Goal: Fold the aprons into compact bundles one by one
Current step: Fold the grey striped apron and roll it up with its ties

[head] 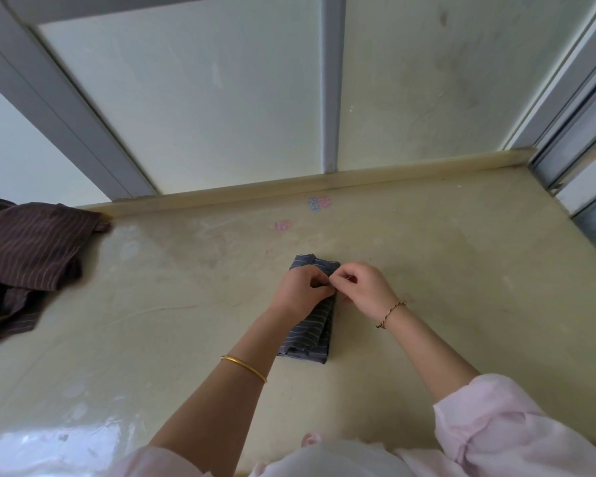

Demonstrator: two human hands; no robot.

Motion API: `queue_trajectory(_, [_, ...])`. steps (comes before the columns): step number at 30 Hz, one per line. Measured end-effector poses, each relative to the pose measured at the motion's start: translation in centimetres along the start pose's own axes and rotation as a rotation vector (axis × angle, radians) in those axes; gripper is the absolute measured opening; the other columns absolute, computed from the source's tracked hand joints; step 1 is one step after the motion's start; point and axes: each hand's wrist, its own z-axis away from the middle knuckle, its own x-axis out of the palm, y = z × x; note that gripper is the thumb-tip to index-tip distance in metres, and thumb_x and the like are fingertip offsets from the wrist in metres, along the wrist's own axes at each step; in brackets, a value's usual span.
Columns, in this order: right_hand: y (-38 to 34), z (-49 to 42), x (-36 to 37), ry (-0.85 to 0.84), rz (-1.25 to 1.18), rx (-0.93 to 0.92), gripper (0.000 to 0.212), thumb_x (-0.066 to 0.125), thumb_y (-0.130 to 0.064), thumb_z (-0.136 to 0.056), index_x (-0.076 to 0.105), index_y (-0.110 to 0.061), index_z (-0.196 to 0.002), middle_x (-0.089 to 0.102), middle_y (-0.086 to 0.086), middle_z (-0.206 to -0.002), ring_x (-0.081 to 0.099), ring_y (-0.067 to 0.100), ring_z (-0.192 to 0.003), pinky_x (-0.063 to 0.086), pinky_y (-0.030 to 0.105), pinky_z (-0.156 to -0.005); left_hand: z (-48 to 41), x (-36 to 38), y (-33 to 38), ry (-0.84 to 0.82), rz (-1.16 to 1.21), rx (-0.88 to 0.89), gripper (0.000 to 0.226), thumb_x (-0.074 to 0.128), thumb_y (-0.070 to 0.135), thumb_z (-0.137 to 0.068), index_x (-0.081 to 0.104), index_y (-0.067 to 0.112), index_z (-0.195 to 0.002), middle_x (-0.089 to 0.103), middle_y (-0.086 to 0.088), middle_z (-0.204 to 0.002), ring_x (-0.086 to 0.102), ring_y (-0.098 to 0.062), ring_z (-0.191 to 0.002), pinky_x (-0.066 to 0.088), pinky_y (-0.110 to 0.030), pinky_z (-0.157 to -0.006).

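Frosted pale-green glass wall panels w/ grey metal frames (330, 80) are rising behind the work surface, meeting it at a low cream kerb. A wide glossy beige tabletop (159, 304), scuffed, w/ faint pink & blue flower stickers near the back edge, is filling most of the view. A crumpled brown striped apron (28, 256) is lying at the far left edge, well apart from the hands. The folded grey-blue striped apron bundle (310, 335) is sitting mid-table, narrow & long, running away from the person. Left hand (301, 287) & right hand (362, 287) are resting on its far end, fingers curled, fingertips pinching at the fabric btwn them. Gold bangle on left forearm, thin chain bracelet on right wrist, pink sleeves pushed up.
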Motion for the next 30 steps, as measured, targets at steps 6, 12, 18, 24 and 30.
queue_trajectory(6, [0.8,-0.1,0.4,0.043,0.019,0.008,0.028,0.053,0.006,-0.083,0.058,-0.021,-0.089,0.057,0.009,-0.103,0.060,0.015,-0.071,0.046,0.015,-0.066,0.1,-0.2,-0.2,-0.037,0.111,-0.053,0.010,0.061,0.017,-0.091,0.066,0.008,-0.091,0.067,-0.006,-0.085,0.059,-0.017,-0.072,0.053,-0.032,-0.072])
queue_trajectory(12, [0.6,-0.3,0.2,-0.010,0.174,-0.049,0.007,0.062,-0.012,-0.088,0.065,-0.019,-0.088,0.048,-0.001,-0.096,0.057,0.016,-0.083,0.046,0.025,-0.082,0.2,-0.4,-0.1,-0.048,0.121,-0.082,0.005,0.063,0.015,-0.088,0.059,0.012,-0.087,0.067,-0.007,-0.087,0.059,-0.018,-0.077,0.051,-0.029,-0.068])
queue_trajectory(18, [0.2,-0.4,0.2,0.007,0.265,-0.057,0.019,0.050,-0.009,-0.091,0.060,-0.002,-0.077,0.052,0.005,-0.082,0.045,0.014,-0.075,0.035,0.026,-0.067,0.0,-1.1,0.5,-0.082,0.156,-0.144,0.010,0.062,0.017,-0.088,0.057,0.015,-0.080,0.071,-0.009,-0.092,0.055,-0.016,-0.073,0.041,-0.027,-0.065])
queue_trajectory(24, [0.5,0.8,0.2,-0.002,0.228,-0.053,0.008,0.054,-0.012,-0.091,0.057,-0.010,-0.084,0.053,0.001,-0.087,0.050,0.014,-0.080,0.039,0.019,-0.067,-0.2,-1.5,1.1,-0.111,0.252,-0.253,0.026,0.065,0.017,-0.088,0.058,0.019,-0.064,0.056,0.003,-0.064,0.045,-0.008,-0.058,0.036,-0.019,-0.052])
queue_trajectory(30, [0.5,1.6,0.6,0.000,0.275,-0.125,0.017,0.061,-0.013,-0.087,0.051,-0.020,-0.074,0.048,-0.003,-0.092,0.056,0.017,-0.082,0.051,0.032,-0.078,-0.7,-1.6,1.0,-0.137,0.289,-0.314,0.017,0.071,0.007,-0.081,0.062,0.015,-0.069,0.060,0.000,-0.072,0.052,-0.012,-0.066,0.044,-0.022,-0.058])
